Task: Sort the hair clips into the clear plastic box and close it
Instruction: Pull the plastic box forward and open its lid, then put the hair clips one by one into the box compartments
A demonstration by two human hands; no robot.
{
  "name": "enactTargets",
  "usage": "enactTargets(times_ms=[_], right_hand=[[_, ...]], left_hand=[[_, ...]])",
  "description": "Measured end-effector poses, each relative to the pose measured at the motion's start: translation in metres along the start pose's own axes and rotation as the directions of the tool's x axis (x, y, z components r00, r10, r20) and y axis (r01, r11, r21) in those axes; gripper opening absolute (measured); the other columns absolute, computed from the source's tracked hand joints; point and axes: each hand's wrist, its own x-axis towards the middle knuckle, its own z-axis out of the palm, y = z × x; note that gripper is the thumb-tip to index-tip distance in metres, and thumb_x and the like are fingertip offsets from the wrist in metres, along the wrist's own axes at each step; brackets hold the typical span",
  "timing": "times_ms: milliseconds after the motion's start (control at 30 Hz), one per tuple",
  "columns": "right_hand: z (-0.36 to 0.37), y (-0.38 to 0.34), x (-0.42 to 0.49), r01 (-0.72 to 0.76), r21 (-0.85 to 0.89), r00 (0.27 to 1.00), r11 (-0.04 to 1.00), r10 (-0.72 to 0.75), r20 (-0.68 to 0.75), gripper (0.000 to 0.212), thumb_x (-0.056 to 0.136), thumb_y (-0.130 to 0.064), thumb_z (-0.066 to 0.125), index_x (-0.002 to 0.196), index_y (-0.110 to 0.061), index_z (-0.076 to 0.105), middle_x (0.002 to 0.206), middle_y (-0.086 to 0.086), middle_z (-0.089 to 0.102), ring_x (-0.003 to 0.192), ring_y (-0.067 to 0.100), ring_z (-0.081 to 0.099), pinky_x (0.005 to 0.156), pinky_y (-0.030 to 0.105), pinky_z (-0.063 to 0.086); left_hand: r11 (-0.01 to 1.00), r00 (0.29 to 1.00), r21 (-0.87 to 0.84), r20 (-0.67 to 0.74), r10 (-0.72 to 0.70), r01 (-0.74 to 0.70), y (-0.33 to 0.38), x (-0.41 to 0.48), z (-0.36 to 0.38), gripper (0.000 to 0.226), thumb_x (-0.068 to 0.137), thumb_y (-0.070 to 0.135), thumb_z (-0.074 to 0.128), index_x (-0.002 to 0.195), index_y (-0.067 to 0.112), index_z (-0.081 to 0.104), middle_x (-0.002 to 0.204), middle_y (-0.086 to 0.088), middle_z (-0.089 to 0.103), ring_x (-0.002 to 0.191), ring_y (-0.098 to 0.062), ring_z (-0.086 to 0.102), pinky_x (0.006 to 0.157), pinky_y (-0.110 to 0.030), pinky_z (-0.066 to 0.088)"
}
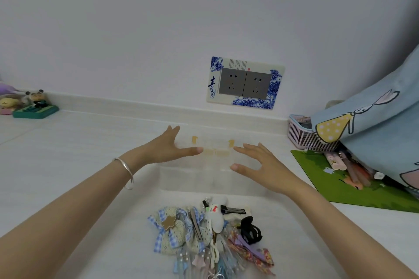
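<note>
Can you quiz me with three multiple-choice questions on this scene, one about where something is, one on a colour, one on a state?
1. Where does the pile of hair clips lie?
A. nearer the person than the clear plastic box
B. inside the box
C. on the green mat

2. What colour is the claw clip in the pile?
A. pink
B. black
C. white

3. What are the left hand and right hand doing?
A. each gripping a clip
B. clenched in fists
C. open, fingers spread, at the box

Answers: 1 A, the pile sits in front of the box. 2 B, it is plainly black. 3 C, both hands hold nothing.
</note>
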Motion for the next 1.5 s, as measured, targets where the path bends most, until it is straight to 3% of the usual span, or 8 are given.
enactTargets(times_ms=[400, 600, 733, 833, 967, 1067, 1200, 1500], right_hand=[[0.007, -0.007, -0.015, 0.006, 0.009, 1.000, 1.000, -0.006, -0.031, 0.088, 0.054, -0.085, 0.046, 0.135, -0.051, 0.036, 0.154, -0.015, 0.023, 0.146, 0.011, 0.002, 0.119, 0.041, 0.008], [0.003, -0.013, -0.025, 0.078, 0.046, 0.990, 0.996, -0.072, -0.121, 0.073, 0.062, -0.077, 0.049, 0.130, -0.049, 0.042, 0.152, -0.016, 0.028, 0.144, 0.005, 0.009, 0.117, 0.035, 0.011], [-0.004, -0.030, -0.045, 0.325, 0.155, 0.910, 0.933, -0.265, -0.318, 0.043, 0.073, -0.056, 0.060, 0.111, -0.036, 0.064, 0.123, -0.019, 0.059, 0.121, -0.001, 0.048, 0.105, 0.024, 0.037], [0.003, -0.045, -0.059, 0.351, 0.238, 0.934, 0.906, -0.322, -0.154, 0.027, 0.076, -0.039, 0.069, 0.101, -0.030, 0.069, 0.101, -0.015, 0.070, 0.094, 0.004, 0.063, 0.083, 0.022, 0.050], [0.021, -0.047, -0.061, 0.247, 0.092, 0.957, 0.965, -0.257, 0.135, 0.027, 0.075, -0.045, 0.071, 0.100, -0.036, 0.069, 0.100, -0.019, 0.069, 0.092, -0.001, 0.061, 0.078, 0.021, 0.051], [0.026, -0.043, -0.060, 0.195, -0.025, 0.970, 0.980, -0.189, 0.155, 0.046, 0.067, -0.060, 0.070, 0.108, -0.043, 0.061, 0.107, -0.024, 0.064, 0.096, -0.006, 0.057, 0.077, 0.018, 0.047], [0.029, -0.048, -0.062, 0.183, -0.099, 0.967, 0.978, -0.161, 0.197, 0.052, 0.071, -0.054, 0.071, 0.119, -0.040, 0.056, 0.099, -0.029, 0.054, 0.092, -0.010, 0.051, 0.076, 0.012, 0.039], [0.040, -0.052, -0.062, 0.174, 0.180, 0.955, 0.968, -0.210, 0.208, 0.042, 0.074, -0.023, 0.077, 0.108, -0.037, 0.055, 0.117, -0.011, 0.054, 0.104, -0.005, 0.056, 0.087, 0.011, 0.045]], left_hand=[[0.988, 0.998, 0.155, 0.067, -0.013, 0.002, 0.008, -0.023, -0.005, 0.115, 0.064, 0.073, 0.054, 0.150, 0.013, 0.008, 0.159, -0.002, 0.005, 0.146, -0.015, 0.001, 0.117, -0.036, 0.006], [0.994, 0.979, -0.062, -0.187, 0.080, -0.094, 0.004, -0.033, -0.002, 0.097, 0.066, 0.076, 0.044, 0.145, 0.020, 0.030, 0.154, 0.003, 0.029, 0.139, -0.016, 0.029, 0.110, -0.031, 0.024], [0.932, 0.866, -0.013, -0.374, 0.332, -0.363, 0.007, -0.063, 0.004, 0.056, 0.081, 0.062, 0.045, 0.127, 0.031, 0.053, 0.137, 0.017, 0.049, 0.127, 0.003, 0.038, 0.104, -0.018, 0.025], [0.863, 0.794, 0.062, -0.365, 0.487, -0.501, -0.001, -0.087, 0.014, 0.040, 0.085, 0.058, 0.045, 0.115, 0.036, 0.059, 0.126, 0.025, 0.054, 0.127, 0.008, 0.038, 0.102, -0.005, 0.024], [0.852, 0.803, 0.059, -0.308, 0.511, -0.520, -0.014, -0.096, 0.021, 0.044, 0.082, 0.066, 0.043, 0.117, 0.042, 0.056, 0.128, 0.024, 0.053, 0.131, 0.006, 0.036, 0.106, -0.012, 0.027], [0.850, 0.796, 0.047, -0.326, 0.510, -0.525, -0.013, -0.095, 0.025, 0.047, 0.082, 0.068, 0.042, 0.117, 0.040, 0.057, 0.126, 0.026, 0.053, 0.130, 0.006, 0.037, 0.105, -0.009, 0.025], [0.817, 0.770, 0.152, -0.275, 0.575, -0.556, -0.010, -0.094, 0.037, 0.050, 0.083, 0.066, 0.041, 0.117, 0.034, 0.060, 0.123, 0.023, 0.058, 0.130, 0.005, 0.036, 0.109, -0.012, 0.019], [0.810, 0.757, 0.217, -0.287, 0.586, -0.544, -0.012, -0.093, 0.041, 0.048, 0.085, 0.065, 0.040, 0.118, 0.036, 0.058, 0.124, 0.022, 0.059, 0.130, 0.006, 0.037, 0.113, -0.018, 0.011]])
